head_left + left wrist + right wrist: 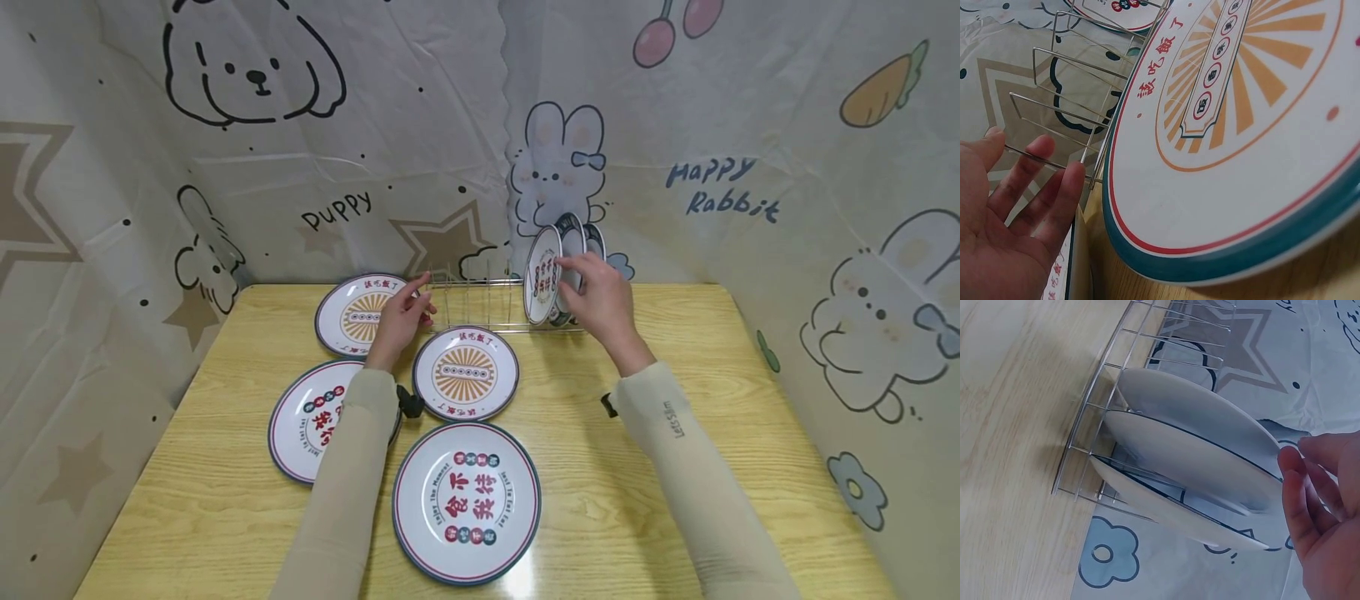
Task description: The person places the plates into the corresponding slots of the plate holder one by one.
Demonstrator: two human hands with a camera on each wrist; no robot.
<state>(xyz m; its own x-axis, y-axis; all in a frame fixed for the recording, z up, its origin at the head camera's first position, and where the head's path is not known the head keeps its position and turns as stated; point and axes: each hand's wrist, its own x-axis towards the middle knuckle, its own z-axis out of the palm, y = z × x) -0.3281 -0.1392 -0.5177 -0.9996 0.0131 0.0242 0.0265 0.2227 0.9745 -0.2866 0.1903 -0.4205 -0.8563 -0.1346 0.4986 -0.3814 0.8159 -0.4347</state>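
A wire dish rack [489, 296] stands at the back of the table. My left hand [401, 321] holds its left end, thumb and fingers about the end wire [1038, 159]. At the rack's right part, my right hand [603, 300] pinches the rim of a white plate [542, 279] with red lettering, which stands on edge in the rack. Two more plates, a middle one [1191, 450] and an outer one [1166, 509], stand in the slots to its right. In the head view the right hand partly hides them.
Flat on the table lie two plates with orange sunbursts, one nearer [465, 408] and one at the back left [337, 312]. Two red-lettered plates, one in front [465, 562] and one at left [288, 433], lie nearer me. A printed cloth [427, 150] hangs behind the rack.
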